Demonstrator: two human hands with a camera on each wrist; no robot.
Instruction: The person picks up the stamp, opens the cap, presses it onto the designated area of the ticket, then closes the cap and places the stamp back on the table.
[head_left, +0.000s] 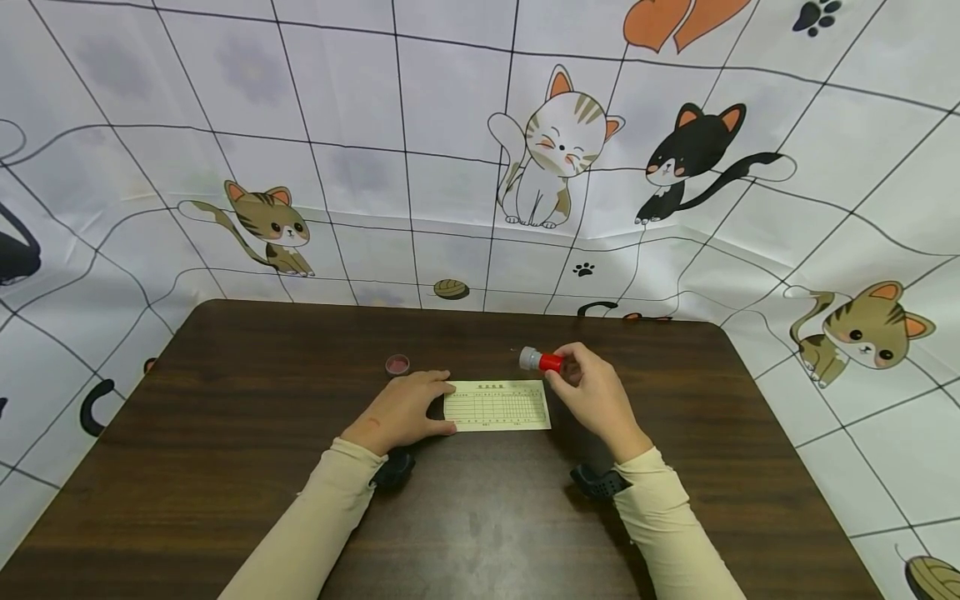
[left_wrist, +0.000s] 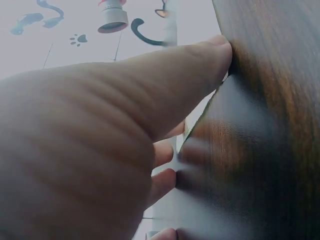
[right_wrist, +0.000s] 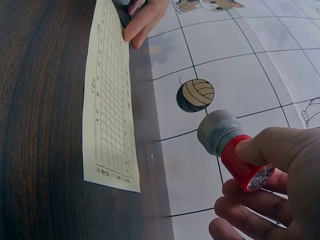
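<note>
A pale yellow printed form (head_left: 498, 406) with a ruled grid lies flat on the dark wooden table. My left hand (head_left: 405, 408) rests at the form's left end, with thumb and fingertips pressing its edge. In the left wrist view the thumb (left_wrist: 190, 60) is extended down to the table side. My right hand (head_left: 596, 396) pinches a round stamp (head_left: 542, 360) by its red body. The stamp's grey end (right_wrist: 217, 127) points left, tilted and held above the table near the form's upper right corner. A patterned disc caps its red end.
Behind my left hand a small round pinkish cap (head_left: 397, 364) lies on the table (head_left: 285, 367). A white cloth (head_left: 352, 192) with cats and grid lines stands behind the table's far edge. Dark straps (head_left: 600, 482) sit at both wrists.
</note>
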